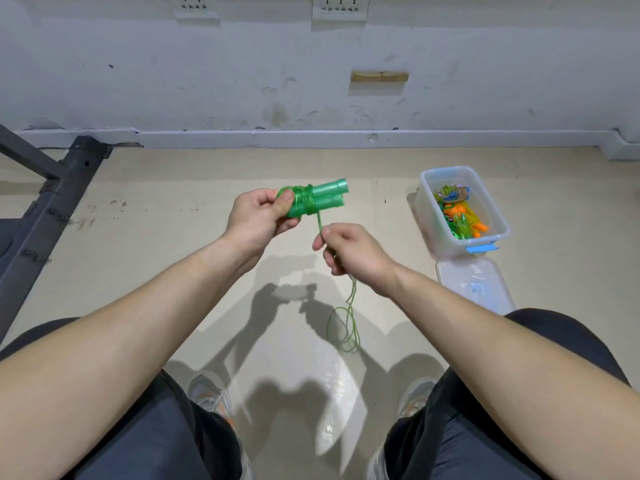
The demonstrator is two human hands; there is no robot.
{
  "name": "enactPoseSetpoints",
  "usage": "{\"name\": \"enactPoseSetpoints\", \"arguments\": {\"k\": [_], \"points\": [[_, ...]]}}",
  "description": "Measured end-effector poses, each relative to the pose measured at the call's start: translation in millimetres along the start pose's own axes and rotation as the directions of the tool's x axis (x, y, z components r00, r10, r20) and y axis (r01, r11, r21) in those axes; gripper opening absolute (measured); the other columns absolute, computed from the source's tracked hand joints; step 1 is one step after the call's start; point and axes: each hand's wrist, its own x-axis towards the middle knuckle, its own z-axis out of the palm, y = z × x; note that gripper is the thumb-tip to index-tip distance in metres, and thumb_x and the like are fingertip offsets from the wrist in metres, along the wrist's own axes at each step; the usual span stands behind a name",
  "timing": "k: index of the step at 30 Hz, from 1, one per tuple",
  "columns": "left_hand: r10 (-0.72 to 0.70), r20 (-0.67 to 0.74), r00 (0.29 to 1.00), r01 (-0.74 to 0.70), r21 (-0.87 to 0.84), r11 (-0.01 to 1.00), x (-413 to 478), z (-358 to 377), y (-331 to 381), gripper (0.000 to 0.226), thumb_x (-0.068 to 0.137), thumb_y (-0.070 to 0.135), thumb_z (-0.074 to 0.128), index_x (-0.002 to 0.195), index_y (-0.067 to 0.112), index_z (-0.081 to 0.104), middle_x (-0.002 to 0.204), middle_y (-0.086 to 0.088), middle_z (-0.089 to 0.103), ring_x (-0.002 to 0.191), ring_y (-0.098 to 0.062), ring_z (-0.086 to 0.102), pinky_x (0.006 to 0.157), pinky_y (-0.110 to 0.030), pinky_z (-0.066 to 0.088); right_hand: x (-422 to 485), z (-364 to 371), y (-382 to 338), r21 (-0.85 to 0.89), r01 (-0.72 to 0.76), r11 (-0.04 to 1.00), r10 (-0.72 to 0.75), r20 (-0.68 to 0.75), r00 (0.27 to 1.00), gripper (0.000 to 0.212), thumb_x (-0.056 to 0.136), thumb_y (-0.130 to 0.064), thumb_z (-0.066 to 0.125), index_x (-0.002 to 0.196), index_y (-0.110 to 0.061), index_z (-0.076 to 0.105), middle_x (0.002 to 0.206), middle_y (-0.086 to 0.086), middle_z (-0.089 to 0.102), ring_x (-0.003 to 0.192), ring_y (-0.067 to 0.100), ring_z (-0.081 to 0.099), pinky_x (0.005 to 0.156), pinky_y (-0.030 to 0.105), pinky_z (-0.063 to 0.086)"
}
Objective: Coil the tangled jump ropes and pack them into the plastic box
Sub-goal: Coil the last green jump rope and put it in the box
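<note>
A: What colour is showing between the fingers of the left hand [258,220]?
B: The handles [327,197] are glowing translucent green, ringed with matching green cord [307,201], which is also hanging below the fingers of the right hand [349,251].
A: And far right of those fingers?
B: The clear box [428,206] is showing orange, green and blue ropes [462,218]; its latch [481,248] is gleaming blue.

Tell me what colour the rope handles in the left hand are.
The handles are green, like the cord wound round them; seen in the head view.

Beige floor [207,174]; plastic box [426,202]; lid [485,275]
</note>
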Motion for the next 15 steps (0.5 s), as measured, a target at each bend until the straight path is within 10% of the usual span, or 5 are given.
{"name": "enactPoseSetpoints", "arguments": {"k": [4,8,15], "points": [[0.248,-0.118,0.962,-0.156,0.509,0.847,5.8,-3.4,-10.9,0.017,0.093,0.021,0.071,0.08,0.019,0.061,0.073,-0.001,0.067,0.068,-0.02,0.071,0.071,-0.032,0.056,-6.8,7.2,-10.7,-0.705,0.181,0.686,-0.206,0.05,0.977,0.026,0.098,-0.024,0.044,0.076,-0.012,0.054,0.07,0.006,0.057,0.073,0.03,0.053,0.063,0.038,0.042],[0.327,-0.03,0.945,-0.21,0.711,0.671,-3.6,7.2,-11.5,0.013,0.092,0.024,0.071,0.083,0.019,0.061,0.072,0.009,0.061,0.069,-0.01,0.058,0.063,-0.021,0.036,-10.4,-5.2,-29.5,-0.907,0.219,0.359,-0.313,0.105,0.944,0.02,0.097,-0.026,0.044,0.08,-0.018,0.051,0.075,0.004,0.044,0.071,0.033,0.047,0.061,0.033,0.034],[0.157,0.202,0.967,-0.255,0.711,0.655,-10.7,13.9,-15.2,0.021,0.091,0.02,0.072,0.075,0.024,0.059,0.067,0.007,0.066,0.06,-0.004,0.061,0.059,-0.019,0.044,-8.6,-31.5,-40.7,-0.84,0.342,0.421,-0.355,0.195,0.914,0.017,0.088,-0.035,0.069,0.083,-0.026,0.055,0.074,-0.011,0.06,0.079,0.02,0.056,0.064,0.032,0.043]]}}
